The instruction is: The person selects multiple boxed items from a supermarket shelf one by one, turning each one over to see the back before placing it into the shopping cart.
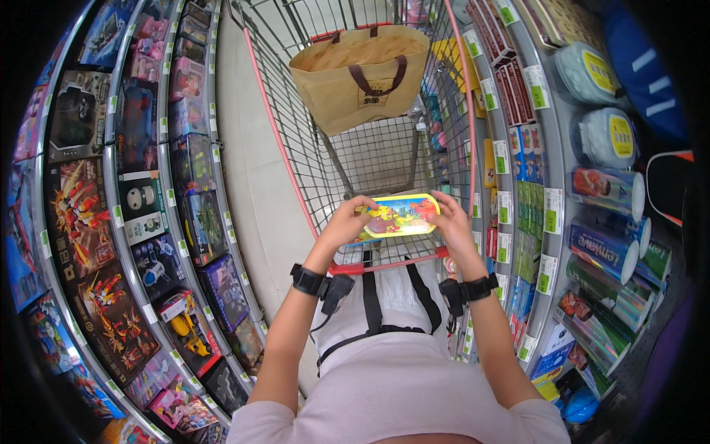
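Observation:
Between my two hands is a flat yellow-rimmed case (403, 215) with a bright cartoon picture on its top and rounded right corners; its exact kind is not clear. My left hand (347, 220) grips its left end, thumb on the top face. At the right end, my right hand (451, 220) holds it with fingers round the edge. The case is held level above the near end of a wire shopping cart (296, 174). Farther forward in the cart stands a tan shopping bag (333, 85) with dark brown handles.
On the left, curved shelves hold boxed toys, including a box with a yellow toy vehicle (191, 333). The right shelves carry clear tubes (603, 248), round tubs (608, 137) and small packs. A pale tiled floor (255, 170) runs between the left shelves and the cart.

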